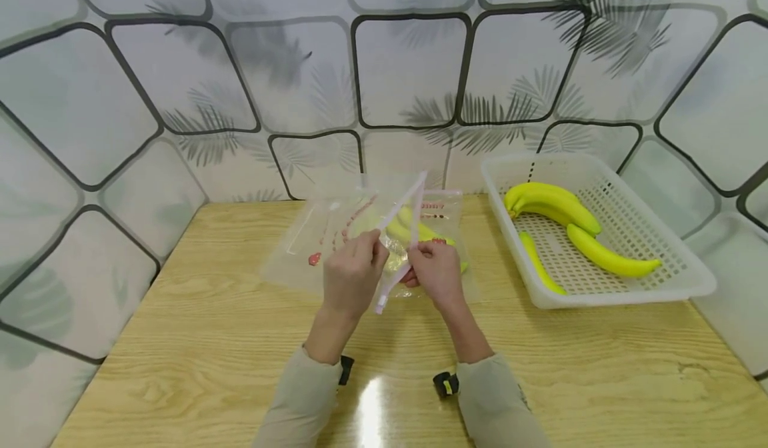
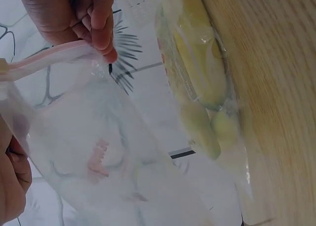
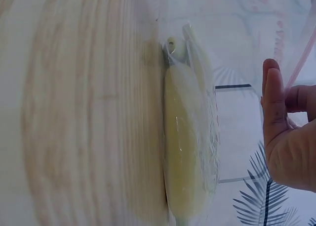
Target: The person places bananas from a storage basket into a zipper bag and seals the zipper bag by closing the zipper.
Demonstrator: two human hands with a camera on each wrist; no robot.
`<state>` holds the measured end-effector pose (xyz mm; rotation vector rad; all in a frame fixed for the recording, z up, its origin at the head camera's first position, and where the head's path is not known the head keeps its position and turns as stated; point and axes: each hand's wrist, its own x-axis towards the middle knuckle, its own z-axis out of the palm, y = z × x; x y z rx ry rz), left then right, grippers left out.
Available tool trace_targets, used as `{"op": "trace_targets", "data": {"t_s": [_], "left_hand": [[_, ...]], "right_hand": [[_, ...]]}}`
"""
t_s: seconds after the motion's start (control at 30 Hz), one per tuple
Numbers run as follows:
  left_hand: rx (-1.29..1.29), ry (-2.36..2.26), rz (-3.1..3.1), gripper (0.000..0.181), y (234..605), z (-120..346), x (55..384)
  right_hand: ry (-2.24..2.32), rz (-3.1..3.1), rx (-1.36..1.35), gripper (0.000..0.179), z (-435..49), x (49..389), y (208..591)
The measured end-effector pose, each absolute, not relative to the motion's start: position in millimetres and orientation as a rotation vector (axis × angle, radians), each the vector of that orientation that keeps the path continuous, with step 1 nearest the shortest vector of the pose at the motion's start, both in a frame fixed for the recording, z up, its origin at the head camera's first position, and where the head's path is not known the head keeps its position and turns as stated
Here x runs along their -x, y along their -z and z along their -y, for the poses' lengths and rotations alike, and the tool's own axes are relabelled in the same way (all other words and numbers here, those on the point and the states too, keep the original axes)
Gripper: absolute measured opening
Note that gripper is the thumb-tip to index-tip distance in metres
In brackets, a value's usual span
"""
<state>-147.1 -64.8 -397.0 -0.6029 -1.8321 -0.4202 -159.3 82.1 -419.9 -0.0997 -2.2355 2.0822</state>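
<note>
Both hands pinch the pink-edged mouth of a clear zip bag [image 1: 336, 225] with red print. My left hand [image 1: 354, 271] grips one side of the mouth, and my right hand [image 1: 438, 271] the other, with the two edges spread apart between them. The held bag [image 2: 123, 132] looks flat, with nothing visible inside. Behind it on the table lies a second clear bag holding yellow bananas [image 1: 429, 231], partly hidden by my hands and the held bag. In the right wrist view those bagged bananas [image 3: 182, 137] rest on the wood, apart from my right hand [image 3: 291, 127].
A white perforated basket [image 1: 606, 298] stands at the right of the wooden table [image 1: 198, 355], with several bananas [image 1: 555, 205] in it. Patterned white panels [image 1: 414, 71] with dark outlines and leaf prints rise along the back and both sides.
</note>
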Motion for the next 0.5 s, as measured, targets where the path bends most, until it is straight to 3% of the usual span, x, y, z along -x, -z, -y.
{"op": "trace_targets", "data": {"t_s": [0.5], "left_hand": [[0.506,0.605,1.829,0.008,389,71,145]], "right_hand": [[-2.153,2.218,0.203,0.029,-102,164,426]]}}
